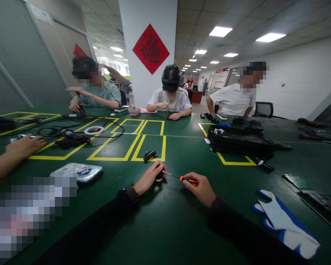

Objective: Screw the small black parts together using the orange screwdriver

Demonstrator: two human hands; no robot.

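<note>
**Two hands, one screwdriver, one small black part**

My left hand (150, 177) is curled narrow around one small black part (159, 176) that sits on the green table (171, 224). The fingers wrap over its top and pin it down. A black watch (131, 192) sits on that wrist.

My right hand (200, 188) is closed on one screwdriver (179, 178) with an orange and black handle. Its thin shaft points toward 9 o'clock, and the tip reaches the part under my left fingers. I cannot tell whether the tip sits in a screw.

At 12 o'clock from the part, well apart from it, lies one black clip (149, 155) on a yellow tape line (163, 147). At 10 o'clock lies one clear tray (76, 172) holding small blue and white bits that are too small to count. Further on at 10 o'clock I count one white tape ring (93, 130) among a tangle of black cables (71, 138).

At 4 o'clock one white and blue glove (285, 222) lies flat near my right sleeve. At 2 o'clock sits one black stack of flat devices (239, 141), and one green board (298, 182) lies at 3 o'clock.

Three people sit across the table. A fourth person's hand (26, 145) rests flat on the table at 9 o'clock, well apart from mine.
</note>
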